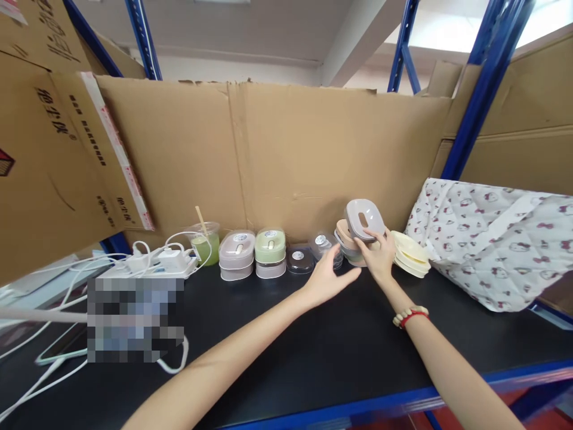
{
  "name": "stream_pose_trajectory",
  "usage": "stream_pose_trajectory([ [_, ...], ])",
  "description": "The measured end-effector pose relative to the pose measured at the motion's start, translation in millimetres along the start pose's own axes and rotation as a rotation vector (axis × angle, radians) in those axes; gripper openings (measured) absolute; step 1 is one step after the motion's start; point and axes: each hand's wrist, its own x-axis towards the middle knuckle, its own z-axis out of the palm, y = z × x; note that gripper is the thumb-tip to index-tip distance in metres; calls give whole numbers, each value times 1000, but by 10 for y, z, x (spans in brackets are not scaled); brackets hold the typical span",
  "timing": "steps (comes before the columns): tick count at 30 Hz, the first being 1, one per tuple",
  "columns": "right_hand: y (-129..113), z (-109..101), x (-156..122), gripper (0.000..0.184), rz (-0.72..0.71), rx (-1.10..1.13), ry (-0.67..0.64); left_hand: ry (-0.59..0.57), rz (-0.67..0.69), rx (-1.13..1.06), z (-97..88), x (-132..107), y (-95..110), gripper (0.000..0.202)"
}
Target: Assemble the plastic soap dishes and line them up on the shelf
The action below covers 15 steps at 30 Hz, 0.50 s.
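Observation:
My right hand (379,255) grips a greyish lilac plastic box part (369,215) with an oval slot in it, tilted above a stack of similar parts. Below and left of it, peach and grey pieces (344,232) are piled up. My left hand (329,278) reaches in from the left with thumb and fingers apart, holding nothing. It is nearest to the clear lids (326,248) that carry a round label. Pale yellow parts (410,254) lie stacked just right of my right hand.
Left of the lids stand a dark box (299,259), a green-topped box (271,242) and a lilac box (237,246). Behind is a cup of green drink (206,248). Chargers and white cables (172,258) crowd the left; a patterned quilted cloth (487,245) lies right. Cardboard (286,149) walls the back.

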Motion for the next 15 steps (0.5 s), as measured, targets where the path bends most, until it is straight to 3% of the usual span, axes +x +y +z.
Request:
stream_pose_trajectory([
  [3,-174,-60,-3,34,-110,59,7,308,-178,-516,239,323,106,66],
  [6,-332,-105,-10,33,-257,167,-261,457,-230,-610,263,493,143,41],
  [8,-342,-135,21,33,-242,181,-378,514,-279,-609,181,472,119,31],
  [10,-237,-182,84,35,-111,87,-306,506,-319,-606,50,337,67,23],
  [12,-25,-246,151,38,57,-83,-130,459,-365,-594,-108,117,2,16],
  [15,368,-340,190,36,244,-297,12,310,-460,-563,-366,-243,-105,25],
])
